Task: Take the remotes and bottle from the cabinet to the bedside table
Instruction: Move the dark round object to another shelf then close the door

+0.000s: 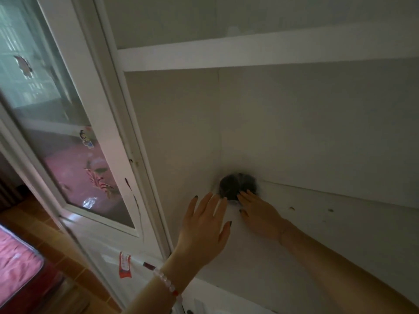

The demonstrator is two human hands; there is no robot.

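Both hands reach into an open white cabinet (294, 137). My left hand (204, 227) hovers over the shelf board (317, 223) with fingers spread and nothing in it. Palm down, my right hand (258, 214) lies flat on the board, its fingertips at a dark round hole (237, 185) in the back corner. Between the two hands lies a small pale shape (233, 202), too blurred to name. I see no clear remote or bottle.
The cabinet's glass door (68, 132) stands open on the left, with stickers on the pane. An upper shelf (249, 55) crosses above. A red-covered bed corner (15, 264) and wooden floor (56, 225) lie at lower left.
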